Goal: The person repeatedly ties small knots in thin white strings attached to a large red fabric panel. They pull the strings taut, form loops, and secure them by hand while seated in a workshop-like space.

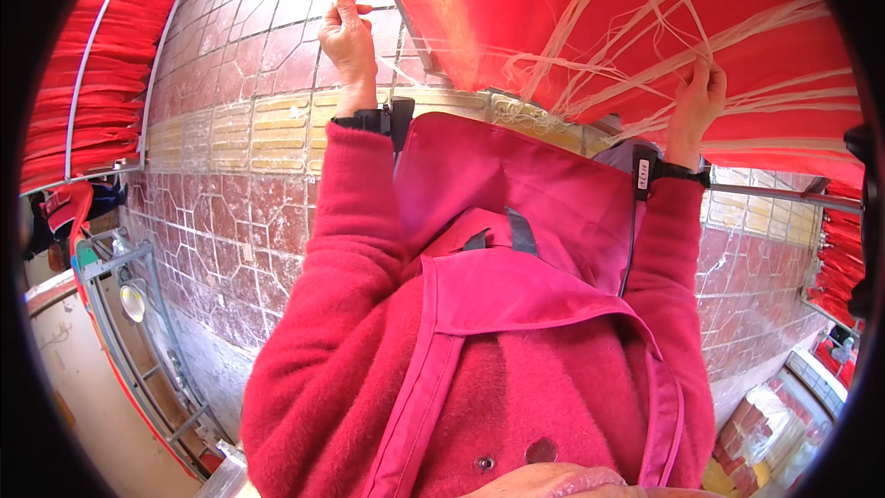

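My right hand (698, 100) pinches a pale strand between thumb and fingers, over a wide red cloth (774, 37). More loose white strings (590, 65) lie across this cloth in long, partly tangled bundles. Raised over the tiled floor, left of the cloth's edge, my left hand (348, 41) has its fingers curled in with the thumb against them. Thin pale strands run from near that hand toward the bundles. What it holds, if anything, is too fine to make out. Both wrists wear black straps with small devices.
A metal rack (147, 83) piled with folded red cloth (97, 74) stands at the far left. More red cloth (839, 249) hangs at the right. Yellow ribbed tiles (277, 134) cross the reddish floor. A metal frame (157, 332) is at lower left, and bags (765, 424) at lower right.
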A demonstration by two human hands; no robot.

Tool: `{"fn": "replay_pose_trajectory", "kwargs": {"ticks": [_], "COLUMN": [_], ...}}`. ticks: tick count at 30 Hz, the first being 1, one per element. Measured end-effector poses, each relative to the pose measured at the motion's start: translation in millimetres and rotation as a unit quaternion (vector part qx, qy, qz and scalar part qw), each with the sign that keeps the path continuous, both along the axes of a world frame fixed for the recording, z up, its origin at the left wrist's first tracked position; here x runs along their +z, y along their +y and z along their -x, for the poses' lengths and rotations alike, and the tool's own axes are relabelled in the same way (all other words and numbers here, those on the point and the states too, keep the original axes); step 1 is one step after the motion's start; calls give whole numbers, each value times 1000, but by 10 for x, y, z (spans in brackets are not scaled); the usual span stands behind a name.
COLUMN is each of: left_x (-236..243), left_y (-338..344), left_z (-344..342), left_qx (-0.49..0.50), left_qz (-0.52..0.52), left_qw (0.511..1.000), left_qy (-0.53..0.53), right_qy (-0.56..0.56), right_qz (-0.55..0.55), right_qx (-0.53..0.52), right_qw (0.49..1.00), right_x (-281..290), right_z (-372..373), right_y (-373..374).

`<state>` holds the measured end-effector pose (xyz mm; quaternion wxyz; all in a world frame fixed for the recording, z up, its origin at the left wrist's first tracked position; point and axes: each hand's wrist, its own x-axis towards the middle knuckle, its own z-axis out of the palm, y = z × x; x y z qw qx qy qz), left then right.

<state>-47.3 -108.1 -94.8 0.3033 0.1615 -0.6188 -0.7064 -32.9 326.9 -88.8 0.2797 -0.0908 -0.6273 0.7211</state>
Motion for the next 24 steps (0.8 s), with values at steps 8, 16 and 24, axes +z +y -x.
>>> {"fn": "replay_pose_trajectory", "kwargs": {"ticks": [8, 16, 24], "left_x": [-465, -695, -1150], "left_y": [406, 989, 1332], "left_z": [47, -255, -499], "left_qx": [-188, -269, -533], "left_qz": [250, 455, 272], "left_qw": [938, 836, 788], "left_qy": [-147, -146, -147], "right_qy": [-87, -152, -111], "right_qz": [61, 75, 127], "right_qx": [169, 331, 355], "right_qw": [980, 928, 920], "right_x": [229, 347, 533], "right_z": [-189, -252, -261], "right_y": [-589, -1053, -1153]}}
